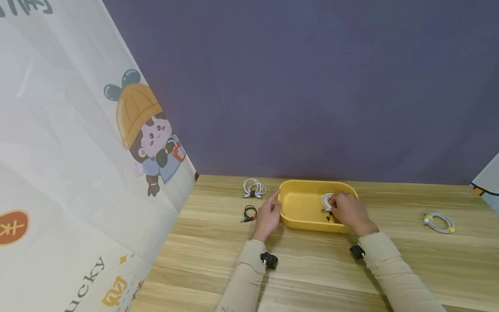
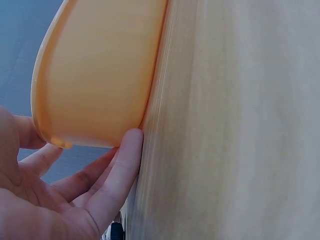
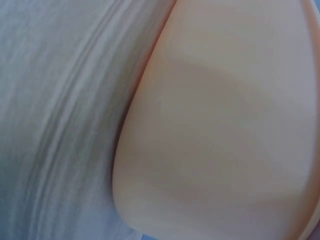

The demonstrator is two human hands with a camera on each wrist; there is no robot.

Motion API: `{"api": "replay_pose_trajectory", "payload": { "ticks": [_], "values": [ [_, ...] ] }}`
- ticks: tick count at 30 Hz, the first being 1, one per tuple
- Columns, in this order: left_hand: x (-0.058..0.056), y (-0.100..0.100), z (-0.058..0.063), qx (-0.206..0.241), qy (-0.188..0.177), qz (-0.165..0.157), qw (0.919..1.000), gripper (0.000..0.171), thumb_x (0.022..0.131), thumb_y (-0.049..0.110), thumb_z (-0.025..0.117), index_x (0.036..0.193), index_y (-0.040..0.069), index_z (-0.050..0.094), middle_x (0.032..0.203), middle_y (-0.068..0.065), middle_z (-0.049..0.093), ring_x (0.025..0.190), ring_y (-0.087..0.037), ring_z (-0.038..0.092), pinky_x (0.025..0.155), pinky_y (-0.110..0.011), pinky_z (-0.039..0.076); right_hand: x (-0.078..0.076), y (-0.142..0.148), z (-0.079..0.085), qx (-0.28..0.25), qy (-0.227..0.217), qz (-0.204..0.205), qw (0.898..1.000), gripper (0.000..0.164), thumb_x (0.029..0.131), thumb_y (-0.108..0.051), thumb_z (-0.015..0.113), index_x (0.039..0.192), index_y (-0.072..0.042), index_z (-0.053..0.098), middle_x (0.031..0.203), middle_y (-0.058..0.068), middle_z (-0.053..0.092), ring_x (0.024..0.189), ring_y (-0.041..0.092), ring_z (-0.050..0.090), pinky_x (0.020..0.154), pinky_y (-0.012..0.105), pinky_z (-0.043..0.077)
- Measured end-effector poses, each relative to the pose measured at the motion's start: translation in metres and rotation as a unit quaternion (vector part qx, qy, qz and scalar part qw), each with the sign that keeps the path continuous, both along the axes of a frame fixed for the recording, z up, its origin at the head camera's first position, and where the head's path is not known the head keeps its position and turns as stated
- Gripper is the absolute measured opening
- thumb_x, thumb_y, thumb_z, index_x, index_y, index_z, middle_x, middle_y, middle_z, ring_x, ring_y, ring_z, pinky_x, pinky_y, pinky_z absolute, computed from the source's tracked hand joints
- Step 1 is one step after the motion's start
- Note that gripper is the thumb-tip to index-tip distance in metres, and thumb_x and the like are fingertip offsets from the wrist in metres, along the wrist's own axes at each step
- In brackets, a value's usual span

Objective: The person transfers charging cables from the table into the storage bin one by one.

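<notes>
A yellow plastic bin (image 1: 296,225) stands on the wooden table. My left hand (image 1: 267,218) is at its left end, thumb near the rim; in the left wrist view the extended fingers (image 2: 131,150) touch the end wall. Over the right part of the bin, my right hand (image 1: 348,212) reaches in and pinches a coiled white cable (image 1: 326,201). Dark connector ends show below that coil, and the right fingertips are partly hidden. The right wrist view shows mostly the outer wall of the bin (image 3: 215,125).
Left of the bin lie a white cable coil (image 1: 255,188) with a dark tie and a small black cable coil (image 1: 250,212). A grey-white cable coil (image 1: 439,222) with yellow ties lies far right. A dark blue panel (image 1: 312,86) rises behind the table (image 1: 312,268).
</notes>
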State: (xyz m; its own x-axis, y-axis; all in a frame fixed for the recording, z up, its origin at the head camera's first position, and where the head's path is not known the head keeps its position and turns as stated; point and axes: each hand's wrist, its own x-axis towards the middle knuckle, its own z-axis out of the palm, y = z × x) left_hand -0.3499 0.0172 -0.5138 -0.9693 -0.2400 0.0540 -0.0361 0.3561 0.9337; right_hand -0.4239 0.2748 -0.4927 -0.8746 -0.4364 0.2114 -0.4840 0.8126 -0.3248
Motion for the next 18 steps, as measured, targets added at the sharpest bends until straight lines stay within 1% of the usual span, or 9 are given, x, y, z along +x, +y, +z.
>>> {"api": "replay_pose_trajectory", "payload": {
  "ticks": [3, 8, 12, 15, 18],
  "values": [
    [-0.0005, 0.0005, -0.0005, 0.002, 0.001, 0.001, 1.0, 0.044, 0.107, 0.027, 0.053, 0.149, 0.038, 0.052, 0.097, -0.015, 0.074, 0.059, -0.018, 0.066, 0.051, -0.03, 0.061, -0.0005, 0.0005, -0.0011, -0.001, -0.002, -0.002, 1.0, 0.007, 0.091, -0.009, 0.071, 0.095, -0.006, 0.077, 0.09, 0.014, 0.067, 0.07, 0.022, 0.061, 0.06, 0.043, 0.058],
    [-0.0001, 0.0004, -0.0008, 0.002, 0.001, 0.0, 1.0, 0.044, 0.107, 0.026, 0.053, 0.149, 0.037, 0.052, 0.097, -0.016, 0.075, 0.059, -0.018, 0.066, 0.051, -0.03, 0.062, -0.0001, 0.0011, -0.0014, -0.022, 0.009, -0.003, 1.0, 0.007, 0.09, -0.012, 0.073, 0.094, -0.006, 0.077, 0.091, 0.012, 0.068, 0.072, 0.023, 0.065, 0.062, 0.046, 0.059],
    [0.0, 0.0001, -0.0004, 0.004, -0.001, -0.002, 1.0, 0.044, 0.107, 0.026, 0.053, 0.15, 0.037, 0.051, 0.099, -0.016, 0.074, 0.06, -0.019, 0.067, 0.052, -0.03, 0.062, 0.0003, 0.0026, -0.0024, -0.052, 0.028, -0.001, 0.998, 0.008, 0.092, -0.013, 0.071, 0.092, -0.006, 0.076, 0.091, 0.012, 0.068, 0.069, 0.022, 0.063, 0.059, 0.043, 0.057],
    [0.0001, -0.0002, 0.0, 0.009, -0.003, -0.004, 0.9999, 0.044, 0.108, 0.027, 0.052, 0.15, 0.037, 0.051, 0.101, -0.016, 0.074, 0.062, -0.019, 0.067, 0.053, -0.031, 0.062, 0.0002, 0.004, -0.0036, -0.074, 0.033, 0.0, 0.997, 0.011, 0.094, -0.014, 0.068, 0.092, -0.006, 0.074, 0.092, 0.012, 0.068, 0.065, 0.018, 0.059, 0.055, 0.038, 0.053],
    [0.0004, -0.0004, 0.0001, 0.011, -0.005, -0.005, 0.9999, 0.044, 0.108, 0.027, 0.052, 0.15, 0.037, 0.051, 0.101, -0.016, 0.074, 0.063, -0.019, 0.068, 0.053, -0.031, 0.062, 0.0009, 0.0055, -0.0042, -0.095, 0.037, 0.0, 0.995, 0.011, 0.096, -0.015, 0.067, 0.093, -0.006, 0.074, 0.093, 0.012, 0.068, 0.063, 0.016, 0.057, 0.054, 0.034, 0.05]
  ]
}}
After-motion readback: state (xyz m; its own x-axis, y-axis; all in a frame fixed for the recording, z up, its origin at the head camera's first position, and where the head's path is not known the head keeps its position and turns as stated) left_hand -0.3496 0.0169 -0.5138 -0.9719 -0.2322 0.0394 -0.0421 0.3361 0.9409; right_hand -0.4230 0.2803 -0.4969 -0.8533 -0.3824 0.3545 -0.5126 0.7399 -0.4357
